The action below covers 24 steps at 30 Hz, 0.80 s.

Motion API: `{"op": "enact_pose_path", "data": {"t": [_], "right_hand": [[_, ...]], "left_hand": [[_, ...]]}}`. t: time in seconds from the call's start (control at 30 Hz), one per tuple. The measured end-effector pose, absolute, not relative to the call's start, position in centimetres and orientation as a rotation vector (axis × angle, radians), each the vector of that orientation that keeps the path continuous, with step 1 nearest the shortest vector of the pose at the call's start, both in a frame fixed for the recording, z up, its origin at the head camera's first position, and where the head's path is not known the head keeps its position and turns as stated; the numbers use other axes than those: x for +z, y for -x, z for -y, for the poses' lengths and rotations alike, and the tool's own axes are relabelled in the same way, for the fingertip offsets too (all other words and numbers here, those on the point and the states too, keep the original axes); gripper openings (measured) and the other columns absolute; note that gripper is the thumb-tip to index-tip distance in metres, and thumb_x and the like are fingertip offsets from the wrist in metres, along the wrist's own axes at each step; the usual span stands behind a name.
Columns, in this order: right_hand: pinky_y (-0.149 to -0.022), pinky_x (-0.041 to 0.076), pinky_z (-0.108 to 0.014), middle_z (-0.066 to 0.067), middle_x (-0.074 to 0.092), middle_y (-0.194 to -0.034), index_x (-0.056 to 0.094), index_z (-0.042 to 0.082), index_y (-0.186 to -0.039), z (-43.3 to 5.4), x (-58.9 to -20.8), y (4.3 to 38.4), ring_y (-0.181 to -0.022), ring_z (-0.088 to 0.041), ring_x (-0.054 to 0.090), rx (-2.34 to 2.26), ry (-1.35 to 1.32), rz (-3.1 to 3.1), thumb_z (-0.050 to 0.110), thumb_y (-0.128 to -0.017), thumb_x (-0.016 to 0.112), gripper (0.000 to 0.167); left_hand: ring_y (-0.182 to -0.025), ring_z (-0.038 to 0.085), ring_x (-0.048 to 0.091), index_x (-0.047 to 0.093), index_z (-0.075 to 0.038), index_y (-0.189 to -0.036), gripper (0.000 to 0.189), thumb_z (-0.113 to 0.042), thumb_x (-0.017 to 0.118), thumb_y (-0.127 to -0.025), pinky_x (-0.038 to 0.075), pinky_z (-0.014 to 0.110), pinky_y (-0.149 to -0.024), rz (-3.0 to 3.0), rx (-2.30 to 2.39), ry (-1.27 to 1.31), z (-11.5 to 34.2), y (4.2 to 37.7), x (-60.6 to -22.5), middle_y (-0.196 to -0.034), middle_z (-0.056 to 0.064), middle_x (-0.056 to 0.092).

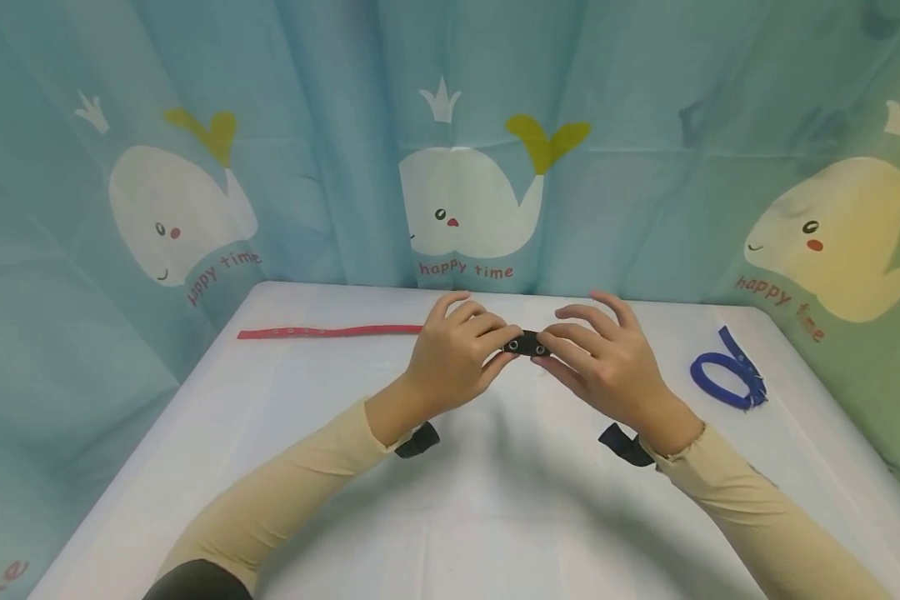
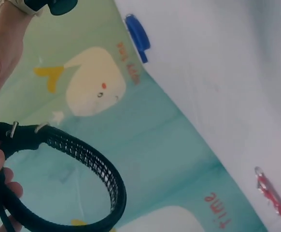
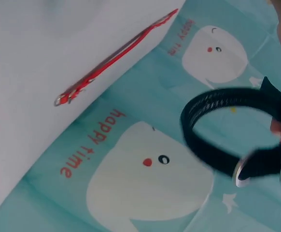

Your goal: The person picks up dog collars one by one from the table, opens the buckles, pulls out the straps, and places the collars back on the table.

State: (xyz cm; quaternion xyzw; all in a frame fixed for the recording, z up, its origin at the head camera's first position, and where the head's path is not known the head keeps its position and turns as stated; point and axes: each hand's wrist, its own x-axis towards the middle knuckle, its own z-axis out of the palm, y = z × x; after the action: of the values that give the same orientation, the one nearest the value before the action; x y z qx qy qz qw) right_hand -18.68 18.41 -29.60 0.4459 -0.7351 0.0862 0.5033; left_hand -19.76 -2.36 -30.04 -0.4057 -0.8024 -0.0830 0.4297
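In the head view, both hands hold a black collar up over the table, with two metal eyelets showing between them. My left hand (image 1: 457, 354) pinches one side of the collar (image 1: 527, 342) between thumb and fingers. Thumb and fingers of my right hand (image 1: 606, 360) pinch the other side, its outer fingers raised. From the left wrist, the collar (image 2: 119, 191) appears as a closed loop, with a metal buckle close to the fingers. In the right wrist view the collar (image 3: 212, 157) shows a metal ring, and a strap tip sticks up near the fingertips.
A red collar (image 1: 330, 332) lies stretched out along the table's back left, partly behind my left hand. Coiled at the right is a blue collar (image 1: 752, 385). Behind the white table (image 1: 465, 517) hangs a curtain (image 1: 330, 183) printed with whales.
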Motion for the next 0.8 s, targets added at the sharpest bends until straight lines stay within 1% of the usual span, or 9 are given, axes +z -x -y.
{"op": "enact_pose_path", "data": {"t": [0.23, 0.3, 0.43, 0.53, 0.67, 0.8], "right_hand": [[-0.081, 0.046, -0.055, -0.010, 0.065, -0.074, 0.067, 0.002, -0.081, -17.97, -29.96, 18.87, -0.078, -0.030, 0.060, 0.160, -1.104, 1.722, 0.026, -0.093, 0.057, 0.029], [-0.079, 0.047, -0.052, -0.009, 0.063, -0.073, 0.066, 0.002, -0.080, -17.81, -30.08, 18.87, -0.074, -0.029, 0.058, 0.133, -1.107, 1.697, 0.026, -0.093, 0.057, 0.028], [-0.071, 0.047, -0.046, -0.007, 0.061, -0.070, 0.065, 0.003, -0.077, -17.93, -30.26, 18.76, -0.068, -0.027, 0.055, 0.122, -1.119, 1.628, 0.024, -0.093, 0.056, 0.028], [-0.067, 0.045, -0.043, -0.008, 0.062, -0.071, 0.067, 0.003, -0.079, -17.92, -30.33, 18.80, -0.068, -0.027, 0.055, 0.144, -1.118, 1.608, 0.026, -0.093, 0.057, 0.029], [-0.065, 0.043, -0.040, -0.008, 0.063, -0.073, 0.067, 0.002, -0.081, -17.64, -30.45, 18.83, -0.069, -0.027, 0.054, 0.159, -1.129, 1.620, 0.025, -0.092, 0.059, 0.027], [-0.066, 0.042, -0.040, -0.008, 0.064, -0.070, 0.067, 0.001, -0.078, -17.85, -30.46, 18.58, -0.069, -0.027, 0.054, 0.170, -1.138, 1.633, 0.025, -0.094, 0.055, 0.031]], "left_hand": [[-0.083, 0.015, 0.062, 0.074, -0.016, -0.092, 0.015, -0.025, 0.073, -0.080, 0.048, 0.033, -0.089, 1.887, -0.162, 1.066, 2.14, 19.73, -30.25, -0.084, -0.005, 0.072], [-0.084, 0.015, 0.062, 0.074, -0.016, -0.091, 0.014, -0.026, 0.072, -0.081, 0.048, 0.032, -0.087, 1.859, -0.143, 1.081, 2.11, 19.72, -30.30, -0.083, -0.004, 0.071], [-0.082, 0.015, 0.061, 0.074, -0.016, -0.089, 0.014, -0.027, 0.073, -0.080, 0.048, 0.031, -0.084, 1.844, -0.152, 1.090, 2.35, 19.60, -30.55, -0.081, -0.005, 0.071], [-0.082, 0.016, 0.060, 0.074, -0.014, -0.089, 0.015, -0.026, 0.072, -0.080, 0.048, 0.031, -0.084, 1.832, -0.161, 1.097, 2.35, 19.57, -30.55, -0.080, -0.004, 0.071], [-0.083, 0.016, 0.061, 0.074, -0.014, -0.089, 0.014, -0.025, 0.069, -0.082, 0.048, 0.031, -0.085, 1.832, -0.152, 1.093, 2.29, 19.63, -30.42, -0.082, -0.004, 0.071], [-0.083, 0.015, 0.060, 0.075, -0.017, -0.089, 0.015, -0.027, 0.073, -0.079, 0.047, 0.032, -0.084, 1.879, -0.166, 1.061, 2.70, 19.67, -30.60, -0.081, -0.006, 0.071]]}}
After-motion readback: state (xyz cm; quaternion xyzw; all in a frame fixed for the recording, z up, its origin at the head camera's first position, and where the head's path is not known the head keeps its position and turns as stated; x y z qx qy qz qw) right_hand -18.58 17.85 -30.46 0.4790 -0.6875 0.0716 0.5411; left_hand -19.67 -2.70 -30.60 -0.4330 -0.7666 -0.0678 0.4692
